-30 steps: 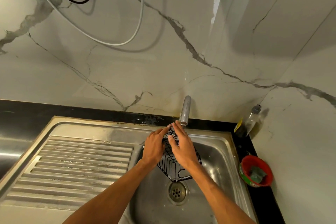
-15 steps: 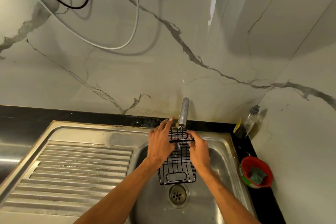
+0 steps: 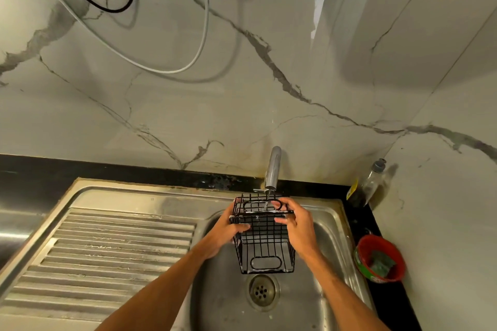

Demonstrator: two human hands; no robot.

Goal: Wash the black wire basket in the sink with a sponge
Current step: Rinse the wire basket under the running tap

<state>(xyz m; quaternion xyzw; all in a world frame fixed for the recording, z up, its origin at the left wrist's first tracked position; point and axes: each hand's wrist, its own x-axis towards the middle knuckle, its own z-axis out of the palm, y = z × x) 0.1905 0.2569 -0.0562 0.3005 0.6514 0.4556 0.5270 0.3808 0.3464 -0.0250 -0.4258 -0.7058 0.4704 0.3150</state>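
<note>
Lower now than a moment ago, the left hand [image 3: 228, 232] grips the left side of the black wire basket [image 3: 265, 243]. The right hand [image 3: 298, 226] pinches its top rim. It hangs over the steel sink [image 3: 333, 228], under the running silver tap [image 3: 273, 169].

The black wire basket [image 3: 265, 239], a rectangular grid with an oval loop at each end, is held tilted over the far half of the steel sink [image 3: 317, 290], with white suds on its upper rim. The left hand [image 3: 228, 231] grips its left side and the right hand [image 3: 298, 226] its right. The green sponge [image 3: 382, 263] lies in a red bowl [image 3: 361, 246] at the surface's right edge.
</note>
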